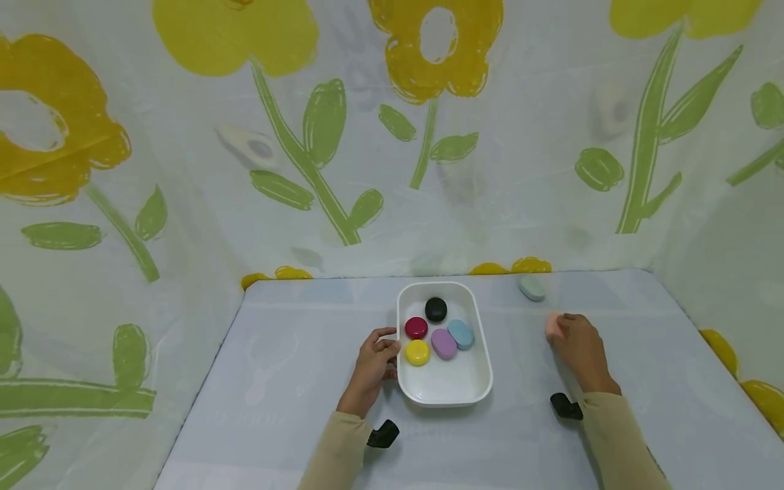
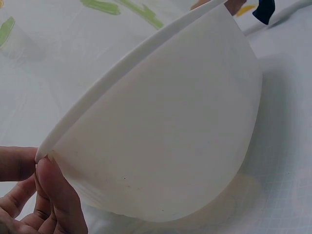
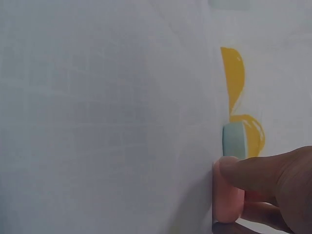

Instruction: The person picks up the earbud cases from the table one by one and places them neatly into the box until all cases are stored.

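Observation:
A white, deep-sided tray [image 1: 450, 386] stands near the middle of the table. My left hand [image 1: 369, 367] pinches its rim at the left side between thumb and fingers; the left wrist view shows the tray's outer wall [image 2: 175, 117]. Inside lie smooth rounded pieces: black [image 1: 435, 309], dark red [image 1: 416, 328], yellow [image 1: 418, 352], purple [image 1: 444, 344] and light blue [image 1: 461, 334]. Right of the tray, my right hand [image 1: 582, 350] grips a pink rounded piece [image 1: 553, 328], its thumb across the piece [image 3: 228, 200] in the right wrist view.
Beyond the right hand, a pale green oval piece [image 1: 531, 288] lies near the table's back edge. The pale table [image 1: 294, 422] meets a flower-printed cloth [image 1: 520, 170] behind and at both sides. A black wrist-worn part [image 1: 382, 434] juts from each sleeve.

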`<action>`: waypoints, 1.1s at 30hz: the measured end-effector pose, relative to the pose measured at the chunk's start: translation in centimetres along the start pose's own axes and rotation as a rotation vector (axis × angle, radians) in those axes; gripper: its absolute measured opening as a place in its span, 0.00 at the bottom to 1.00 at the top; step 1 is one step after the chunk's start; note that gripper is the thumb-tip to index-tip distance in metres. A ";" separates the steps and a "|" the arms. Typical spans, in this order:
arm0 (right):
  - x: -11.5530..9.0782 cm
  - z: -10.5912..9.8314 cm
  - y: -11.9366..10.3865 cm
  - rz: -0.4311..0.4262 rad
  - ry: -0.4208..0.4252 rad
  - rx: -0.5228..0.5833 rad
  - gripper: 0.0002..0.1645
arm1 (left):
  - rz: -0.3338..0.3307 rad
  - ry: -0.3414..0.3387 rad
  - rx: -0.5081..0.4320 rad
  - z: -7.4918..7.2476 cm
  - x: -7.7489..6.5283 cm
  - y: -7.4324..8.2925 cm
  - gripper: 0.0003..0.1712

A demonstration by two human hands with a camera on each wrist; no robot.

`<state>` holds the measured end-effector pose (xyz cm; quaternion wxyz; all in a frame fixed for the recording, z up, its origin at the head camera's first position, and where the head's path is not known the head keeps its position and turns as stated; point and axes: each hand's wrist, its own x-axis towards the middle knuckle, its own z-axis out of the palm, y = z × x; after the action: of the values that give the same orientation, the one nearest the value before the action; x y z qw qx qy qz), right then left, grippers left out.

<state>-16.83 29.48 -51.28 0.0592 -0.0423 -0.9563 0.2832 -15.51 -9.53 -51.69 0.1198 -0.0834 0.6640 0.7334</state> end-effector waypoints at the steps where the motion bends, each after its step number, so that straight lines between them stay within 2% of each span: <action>1: -0.1 0.1 0.0 -0.001 0.003 0.003 0.26 | 0.001 0.000 0.001 0.0 0.0 0.0 0.23; 22: -1.0 0.9 -0.5 -0.014 0.017 0.020 0.26 | 0.007 0.004 0.005 0.1 0.2 -0.2 0.23; 33: -1.6 1.0 -1.5 -0.030 -0.019 0.006 0.25 | -0.017 0.015 -0.001 0.2 0.3 -0.3 0.22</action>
<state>-15.44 27.51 -51.40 0.0547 -0.0249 -0.9565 0.2854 -15.74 -9.31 -52.04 0.1211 -0.0947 0.6638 0.7319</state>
